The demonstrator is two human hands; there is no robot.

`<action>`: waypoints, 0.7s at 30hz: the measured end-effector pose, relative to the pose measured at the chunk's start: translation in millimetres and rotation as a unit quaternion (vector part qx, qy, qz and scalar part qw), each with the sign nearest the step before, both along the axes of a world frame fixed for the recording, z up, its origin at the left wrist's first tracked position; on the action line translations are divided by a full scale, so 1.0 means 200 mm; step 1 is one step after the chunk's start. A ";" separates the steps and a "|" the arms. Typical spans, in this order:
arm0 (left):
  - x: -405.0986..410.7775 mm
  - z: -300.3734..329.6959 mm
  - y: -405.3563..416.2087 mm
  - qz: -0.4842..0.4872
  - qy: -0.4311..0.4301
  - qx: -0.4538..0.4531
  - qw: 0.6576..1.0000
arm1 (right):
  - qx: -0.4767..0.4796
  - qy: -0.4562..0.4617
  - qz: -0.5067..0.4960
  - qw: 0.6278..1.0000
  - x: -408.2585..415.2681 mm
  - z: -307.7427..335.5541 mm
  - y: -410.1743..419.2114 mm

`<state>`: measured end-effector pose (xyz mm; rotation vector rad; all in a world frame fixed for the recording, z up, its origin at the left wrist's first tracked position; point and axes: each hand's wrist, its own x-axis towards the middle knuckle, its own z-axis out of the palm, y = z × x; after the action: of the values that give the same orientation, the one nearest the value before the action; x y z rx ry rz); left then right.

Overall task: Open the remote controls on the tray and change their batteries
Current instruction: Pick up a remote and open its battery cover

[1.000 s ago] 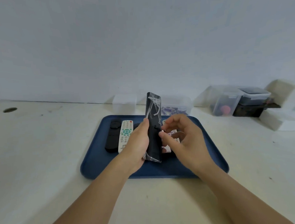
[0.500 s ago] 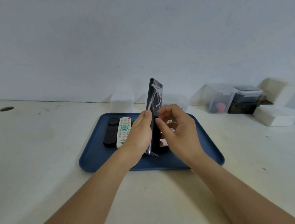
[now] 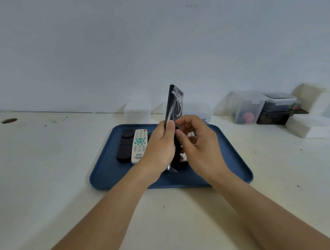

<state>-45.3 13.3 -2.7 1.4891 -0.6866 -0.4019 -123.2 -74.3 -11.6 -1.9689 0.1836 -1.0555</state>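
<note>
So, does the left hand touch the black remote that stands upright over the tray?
Touching. In the head view the left hand grips the wrapped black remote round its lower half, with the thumb pressed on its edge.

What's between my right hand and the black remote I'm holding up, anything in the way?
Nothing solid. The left hand grips the black remote upright above the blue tray, and the right hand is already at its side. Only the clear plastic wrap around the remote covers its surface.

Both forearms are bare, with no sleeves in view. The left hand (image 3: 157,147) and right hand (image 3: 197,150) wear no gloves.
</note>
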 end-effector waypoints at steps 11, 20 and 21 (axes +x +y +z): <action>-0.01 0.00 0.00 0.018 -0.008 0.008 1.000 | 0.028 0.021 0.053 0.998 0.03 0.00 0.00; 0.00 0.00 0.01 -0.003 0.029 -0.008 1.000 | 0.025 0.038 0.071 0.996 0.03 0.00 -0.03; 0.00 0.00 0.01 -0.001 0.034 -0.006 0.999 | 0.027 0.035 0.071 0.997 0.03 0.01 -0.03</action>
<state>-44.4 15.2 -2.8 1.4560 -0.6358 -0.4477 -117.1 -81.2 -10.3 -1.9419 0.1069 -0.8825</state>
